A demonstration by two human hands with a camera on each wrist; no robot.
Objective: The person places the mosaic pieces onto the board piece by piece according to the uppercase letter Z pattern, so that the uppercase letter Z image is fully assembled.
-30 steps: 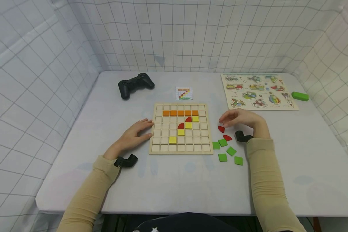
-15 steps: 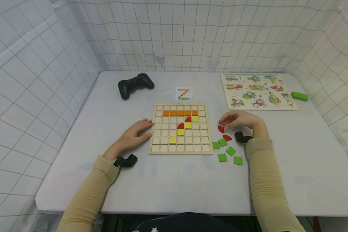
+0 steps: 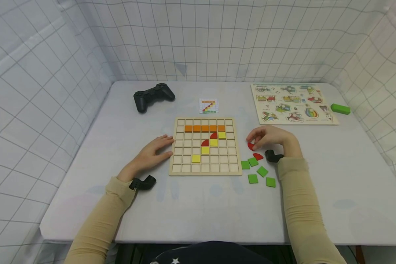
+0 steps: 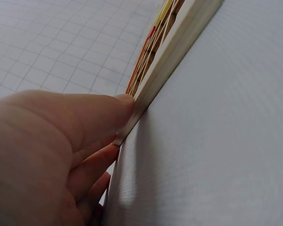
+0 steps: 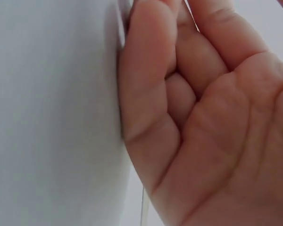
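Note:
A wooden grid board (image 3: 184, 172) lies mid-table, holding orange squares (image 3: 205, 128), yellow squares (image 3: 205, 150) and red quarter-circle tiles (image 3: 205, 143). My left hand (image 3: 150, 154) rests along its left edge; in the left wrist view the thumb (image 4: 104, 110) touches the board's rim (image 4: 162, 59). Right of the board, my right hand (image 3: 270, 136) has thumb and forefinger at a loose red quarter-circle tile (image 3: 250, 146), seemingly pinching it. Another red quarter-circle tile (image 3: 258, 157) lies just below. The right wrist view shows curled fingers (image 5: 146, 84); the tile is hidden there.
Several green square tiles (image 3: 262, 171) lie near the board's lower right corner. A pattern card (image 3: 209, 106) sits behind the board. Farther back are a black game controller (image 3: 154, 96), a picture puzzle board (image 3: 293, 104) and a green block (image 3: 340, 109).
My right hand has shifted slightly left and its thumb has come down onto the upper loose red tile. The left hand stays at the board's edge.

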